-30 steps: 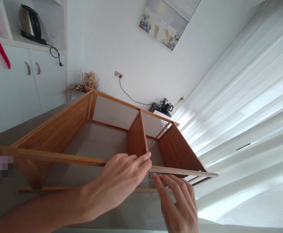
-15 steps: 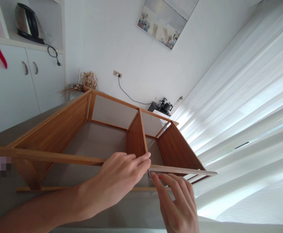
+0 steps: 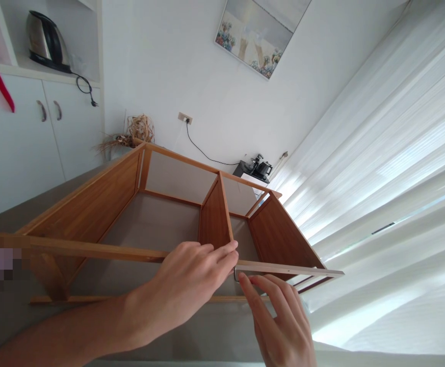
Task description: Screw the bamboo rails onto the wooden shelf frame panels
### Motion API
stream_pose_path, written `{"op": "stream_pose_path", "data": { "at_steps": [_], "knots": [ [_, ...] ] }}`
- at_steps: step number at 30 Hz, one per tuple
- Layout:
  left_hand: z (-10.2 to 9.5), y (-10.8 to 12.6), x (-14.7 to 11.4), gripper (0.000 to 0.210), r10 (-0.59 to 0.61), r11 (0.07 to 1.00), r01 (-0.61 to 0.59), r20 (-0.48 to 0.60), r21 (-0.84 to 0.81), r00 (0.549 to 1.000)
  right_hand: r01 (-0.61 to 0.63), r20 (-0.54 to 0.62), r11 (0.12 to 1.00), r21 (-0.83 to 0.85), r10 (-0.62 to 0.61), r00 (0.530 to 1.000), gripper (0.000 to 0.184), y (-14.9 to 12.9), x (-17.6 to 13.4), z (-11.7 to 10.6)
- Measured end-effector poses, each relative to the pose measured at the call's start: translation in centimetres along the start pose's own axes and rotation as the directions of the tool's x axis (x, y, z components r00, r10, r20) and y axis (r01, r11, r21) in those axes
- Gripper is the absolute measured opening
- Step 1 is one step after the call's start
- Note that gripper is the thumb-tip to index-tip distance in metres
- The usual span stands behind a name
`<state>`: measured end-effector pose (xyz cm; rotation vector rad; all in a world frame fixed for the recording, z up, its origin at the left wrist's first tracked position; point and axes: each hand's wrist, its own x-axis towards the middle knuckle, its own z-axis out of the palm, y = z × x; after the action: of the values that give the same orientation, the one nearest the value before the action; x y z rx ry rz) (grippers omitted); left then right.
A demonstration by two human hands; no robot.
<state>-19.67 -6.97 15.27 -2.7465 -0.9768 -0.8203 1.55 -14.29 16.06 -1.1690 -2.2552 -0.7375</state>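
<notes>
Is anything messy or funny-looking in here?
The cord of the kettle dangles over the edge of the shelf, its plug hanging loose instead of tucked away. I see no spills, and the wooden frame shows no clear damage.

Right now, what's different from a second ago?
Nothing I can clearly see; only the whole view shifted slightly. Neither hand visibly took hold of anything or let go. The left hand is still on the frame, the right hand still at the bent key.
</notes>
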Motion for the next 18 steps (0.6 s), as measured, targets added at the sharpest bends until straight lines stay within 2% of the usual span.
{"op": "stream_pose_path", "data": {
  "at_steps": [9, 18],
  "knots": [
    [0.0, 0.2, 0.1, 0.031, -0.001, 1.000, 0.001, -0.014, -0.004, 1.000, 0.085, 0.051, 0.996, -0.019, -0.084, 0.995, 0.036, 0.8, 0.9, -1.0],
    [0.2, 0.0, 0.1, 0.030, 0.001, 1.000, -0.001, 0.001, 0.000, 1.000, 0.119, 0.026, 0.993, 0.027, -0.120, 0.992, 0.034, 0.8, 1.6, -1.2]
  ]
}}
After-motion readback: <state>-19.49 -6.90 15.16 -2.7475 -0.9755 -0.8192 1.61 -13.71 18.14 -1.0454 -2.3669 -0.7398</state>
